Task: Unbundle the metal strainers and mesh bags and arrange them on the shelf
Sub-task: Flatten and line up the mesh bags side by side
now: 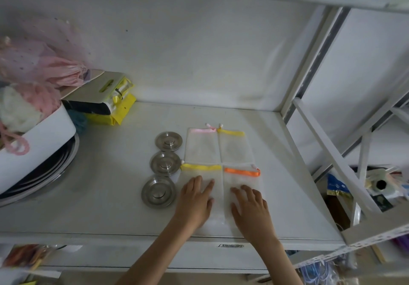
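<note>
Two flat, open hands, left hand [194, 198] and right hand [250, 205], press mesh bags [219, 147] smooth; three strainers [164, 164] sit left; only final straightening seems needed.

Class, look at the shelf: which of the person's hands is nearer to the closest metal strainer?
Left. The left hand lies flat on the yellow-trimmed mesh bag, just right of the nearest strainer. The right hand rests on the orange-trimmed bag, farther right.
</note>
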